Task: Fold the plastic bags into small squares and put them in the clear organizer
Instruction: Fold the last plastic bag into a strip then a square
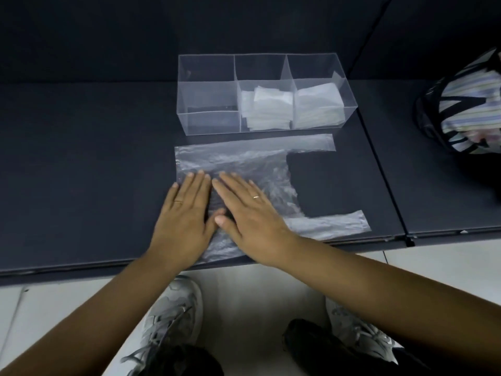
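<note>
Head view: a clear plastic bag [244, 164] lies flat by the tabletop's [81, 172] front edge, just in front of the clear organizer [208, 123]. The left hand [187, 213] and right hand [252, 215] press it side by side, each grip apart, fingers straight. Its long axis runs left to right, with the handles pointing toward the right edge. The slick film may slide or trap air, leaving a crooked fold.

Clear bag [244, 164] — dark table [81, 158] — striped pouch [466, 104].
</note>
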Motion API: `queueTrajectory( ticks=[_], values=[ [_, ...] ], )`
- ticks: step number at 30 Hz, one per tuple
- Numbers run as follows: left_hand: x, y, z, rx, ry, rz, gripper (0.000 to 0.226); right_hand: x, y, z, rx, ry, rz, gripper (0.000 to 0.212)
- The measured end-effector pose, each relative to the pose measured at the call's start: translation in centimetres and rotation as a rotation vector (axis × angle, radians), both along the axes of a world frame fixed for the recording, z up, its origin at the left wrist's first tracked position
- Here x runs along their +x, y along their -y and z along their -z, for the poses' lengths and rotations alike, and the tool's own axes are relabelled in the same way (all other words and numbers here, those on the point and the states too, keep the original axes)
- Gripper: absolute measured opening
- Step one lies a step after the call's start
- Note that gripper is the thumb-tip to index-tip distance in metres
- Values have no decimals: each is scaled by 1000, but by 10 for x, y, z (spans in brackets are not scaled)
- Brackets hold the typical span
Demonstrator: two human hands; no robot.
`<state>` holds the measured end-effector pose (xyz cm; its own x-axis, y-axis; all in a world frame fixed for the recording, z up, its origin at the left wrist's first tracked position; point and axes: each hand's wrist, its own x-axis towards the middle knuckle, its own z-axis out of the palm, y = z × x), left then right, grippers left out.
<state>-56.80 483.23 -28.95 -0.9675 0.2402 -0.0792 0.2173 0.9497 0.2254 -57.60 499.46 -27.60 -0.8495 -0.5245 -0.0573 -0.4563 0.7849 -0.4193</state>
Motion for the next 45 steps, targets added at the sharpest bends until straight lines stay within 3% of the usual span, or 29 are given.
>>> queueTrajectory(
  ticks=[3,6,8,10,12,16,19,21,23,24,26,29,30,31,34,35,38,40,43,44,45],
  values=[
    [6,8,15,-71,-3,46,82,5,-20,20,256,-47,71,73],
    [7,6,16,-85,8,46,78,10,-64,20,409,-14,375,85],
    [-10,2,11,-8,-33,-2,78,-8,-44,14,271,-41,376,83],
    [-38,0,7,16,-73,-34,72,-36,-1,11,107,-70,185,67],
    [-53,4,10,-52,-37,-53,67,-56,5,16,124,-48,140,61],
    [-54,17,19,-168,44,-36,72,-69,-97,28,414,-50,534,67],
    [-32,15,5,-59,-49,72,76,-57,-131,15,333,-152,673,68],
    [6,15,3,44,-84,222,73,-31,-110,12,131,-196,484,70],
    [47,21,6,-10,-46,340,73,14,-69,11,-38,-15,126,77],
    [61,28,7,-60,-51,361,71,33,-52,11,-37,56,-42,81],
    [73,31,3,-70,-104,375,58,53,-37,12,74,1,-227,78],
    [75,35,-13,236,-125,321,38,52,-48,3,-40,-205,-121,31],
    [75,38,-22,350,-95,255,35,52,-63,-4,-94,-214,-66,24],
    [72,45,-31,476,-25,163,35,51,-83,-13,-134,-166,-8,22],
    [37,76,-57,928,402,-298,27,22,-146,-52,-326,243,290,42],
    [22,81,-52,950,431,-365,27,6,-156,-52,-387,282,357,41],
    [-26,69,-35,769,192,-616,20,-61,-146,-26,-385,249,642,31],
    [-36,59,-26,591,61,-675,24,-85,-130,-10,-285,193,686,36],
    [-27,43,-22,243,-393,-376,20,-96,-128,-2,-121,131,738,42],
    [-21,34,-20,224,-426,-240,27,-95,-127,-4,-88,125,751,43],
    [-15,22,-16,199,-336,-132,36,-94,-123,-7,-64,98,763,43]
  ],
)
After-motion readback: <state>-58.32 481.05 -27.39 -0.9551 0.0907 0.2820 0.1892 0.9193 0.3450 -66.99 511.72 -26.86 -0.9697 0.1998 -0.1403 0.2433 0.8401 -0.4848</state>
